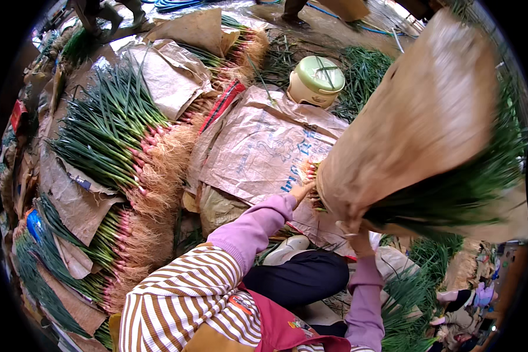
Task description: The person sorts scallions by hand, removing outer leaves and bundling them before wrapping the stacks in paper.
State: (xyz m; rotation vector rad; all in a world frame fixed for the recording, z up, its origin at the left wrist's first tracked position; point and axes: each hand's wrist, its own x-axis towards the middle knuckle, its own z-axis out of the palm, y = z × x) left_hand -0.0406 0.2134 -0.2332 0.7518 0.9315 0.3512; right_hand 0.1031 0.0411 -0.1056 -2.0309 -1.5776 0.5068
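A large bunch of scallions (314, 171) lies inside a brown wrapping sheet (416, 117), its pale roots poking out at the near left end. Blurred green leaves spill from the sheet's lower right side. My left hand (302, 190) is closed at the root end, against the stalks. Lower down, my right hand (353, 230) grips the sheet's near edge; its fingertips partly disappear against the brown surface. Beneath the bundle's left end, a printed woven sack (252, 141) is spread flat.
Rooted scallions (120, 132) are piled along the left, partly covered by brown sheets (167, 73). A cream round tub with a green lid (320, 76) stands beyond the sack. Loose green leaves (364, 73) lie behind it and at the lower right. Other people's legs (108, 17) show at the far edge.
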